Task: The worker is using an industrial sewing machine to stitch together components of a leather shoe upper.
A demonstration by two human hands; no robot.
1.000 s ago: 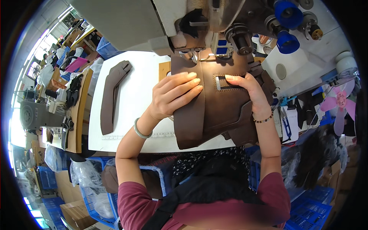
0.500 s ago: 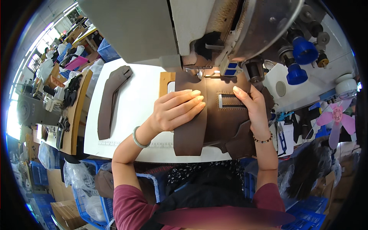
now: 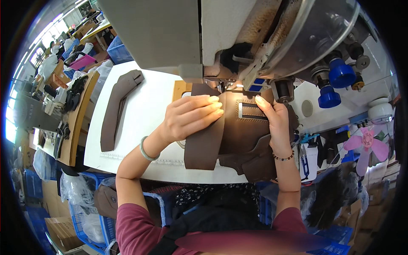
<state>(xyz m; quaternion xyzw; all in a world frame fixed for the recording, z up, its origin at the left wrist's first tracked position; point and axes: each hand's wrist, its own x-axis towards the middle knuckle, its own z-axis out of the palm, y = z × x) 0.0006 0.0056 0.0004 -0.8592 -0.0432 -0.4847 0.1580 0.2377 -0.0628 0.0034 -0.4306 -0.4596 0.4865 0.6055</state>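
Observation:
A dark brown leather panel lies under the needle area of a sewing machine, lit by its lamp. A long brown leather strip lies along the panel's left side. My left hand rests on the strip, fingers extended flat and side by side. On the panel's right edge, my right hand grips the leather, thumb on top and the other fingers mostly hidden beneath. Beside that thumb is a stitched tab with a pale metal frame. Loose brown flaps hang at the near table edge.
Folded brown leather pieces lie on the white table at left. The machine head overhangs the far side. Blue knobs and a pink fan stand right. A blue basket sits below left.
The leather panel and strip have slid a little farther under the machine, both hands moving with them. The whole view has shifted slightly.

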